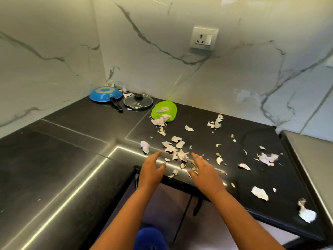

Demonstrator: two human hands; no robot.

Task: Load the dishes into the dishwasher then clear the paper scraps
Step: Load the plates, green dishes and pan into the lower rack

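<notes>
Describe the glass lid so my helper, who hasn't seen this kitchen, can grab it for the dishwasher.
Start at the far left corner of the black countertop, where the two marble walls meet. An upturned blue frying pan sits there, and the glass lid lies flat just to its right, before the green plate. It is the only see-through round piece, with a black knob on top.

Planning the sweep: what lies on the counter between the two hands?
In the head view, a cluster of torn paper scraps lies between the left hand and right hand, on the black countertop.
</notes>
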